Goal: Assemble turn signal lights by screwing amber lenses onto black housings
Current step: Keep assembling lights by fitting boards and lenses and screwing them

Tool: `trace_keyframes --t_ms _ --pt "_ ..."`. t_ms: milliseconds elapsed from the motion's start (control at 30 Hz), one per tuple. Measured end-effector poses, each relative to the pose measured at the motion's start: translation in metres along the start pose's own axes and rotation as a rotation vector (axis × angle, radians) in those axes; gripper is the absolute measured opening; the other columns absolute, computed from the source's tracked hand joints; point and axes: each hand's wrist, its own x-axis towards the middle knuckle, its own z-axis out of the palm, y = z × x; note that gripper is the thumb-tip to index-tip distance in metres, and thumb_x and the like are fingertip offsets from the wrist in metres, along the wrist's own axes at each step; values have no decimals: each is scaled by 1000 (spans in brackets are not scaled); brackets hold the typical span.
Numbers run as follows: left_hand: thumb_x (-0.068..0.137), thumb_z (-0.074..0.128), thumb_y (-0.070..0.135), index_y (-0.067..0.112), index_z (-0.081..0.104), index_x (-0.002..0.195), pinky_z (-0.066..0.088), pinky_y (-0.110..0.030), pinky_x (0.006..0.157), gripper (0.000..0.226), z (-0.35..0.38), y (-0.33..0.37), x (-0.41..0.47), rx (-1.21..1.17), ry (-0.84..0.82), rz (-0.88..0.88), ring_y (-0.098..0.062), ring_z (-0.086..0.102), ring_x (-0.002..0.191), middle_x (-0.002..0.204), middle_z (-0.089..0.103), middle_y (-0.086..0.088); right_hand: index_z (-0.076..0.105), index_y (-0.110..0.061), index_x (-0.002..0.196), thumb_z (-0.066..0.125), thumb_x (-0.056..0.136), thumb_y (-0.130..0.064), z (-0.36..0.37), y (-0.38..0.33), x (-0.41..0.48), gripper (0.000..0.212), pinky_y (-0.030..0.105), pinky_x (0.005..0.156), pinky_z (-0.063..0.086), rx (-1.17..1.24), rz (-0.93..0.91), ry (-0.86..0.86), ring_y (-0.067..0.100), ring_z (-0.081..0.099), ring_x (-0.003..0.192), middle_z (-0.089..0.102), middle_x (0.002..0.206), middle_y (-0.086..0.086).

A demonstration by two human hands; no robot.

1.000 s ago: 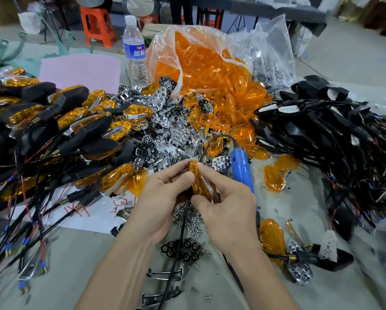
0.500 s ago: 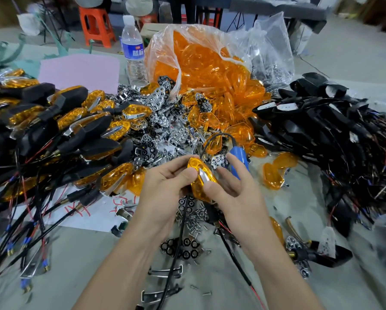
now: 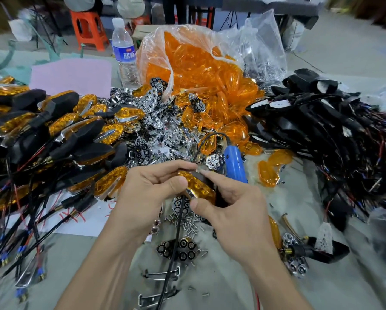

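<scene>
Amber faceted plastic over a black shell: one turn signal light, long and pointed, with a chrome strip along its near edge, is held level between both hands above the table. The left hand is curled round its left end, thumb and forefinger pinching it. The right hand pinches its right end between thumb and bent fingers. Directly beneath the hands lies a scatter of small silver screws, too many to count. Just beyond the right hand rests one blue screwdriver with a black cord. To the right of that hand are two loose amber lenses, glossy and flat. Farther right is a tangled heap of black housings with thin wires. To the left of the left hand are stacked finished lights, amber and black. Beyond both hands lie chrome reflectors, honeycomb-patterned, then one clear plastic bag full of amber lenses. One water bottle stands upright beside it.
</scene>
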Motion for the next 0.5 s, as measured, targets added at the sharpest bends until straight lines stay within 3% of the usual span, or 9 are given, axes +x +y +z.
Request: trace_keyframes --t_ms 167,267,367,433,500 --pt "73 73 9 18 85 94 58 -23 69 26 -5 0 1 -30 -14 -2 -18 76 83 95 80 -12 65 -73 98 92 70 -28 4 -2 -3 59 35 90 60 -79 5 18 2 74 91 76 95 -28" --pt "79 74 1 19 84 95 57 -24 68 26 -8 2 4 93 -34 3 -19 74 80 91 81 -12 71 -57 104 87 70 -37 0 -7 2 43 42 81 61 -158 16 -101 6 73 81 77 89 -18" --pt "86 69 -12 20 83 102 59 -26 81 39 -3 -1 5 204 -23 43 -19 77 92 97 81 -7 67 -54 105 80 71 -44 -8 -13 15 38 40 70 59 -392 -39 -187 10 66 69 73 82 -14" --pt "91 70 -1 29 78 114 58 -25 87 38 8 -2 4 209 34 49 -13 75 103 107 80 2 70 -54 102 83 74 -37 -12 -17 24 35 34 72 59 -285 -45 -134 6 70 74 77 87 -15" --pt "91 73 23 41 68 126 55 -19 94 39 19 -2 2 183 28 5 -4 69 116 121 76 12 77 -30 106 82 82 -15 -14 -21 32 30 27 70 58 116 38 -79 10 72 75 80 90 -3"
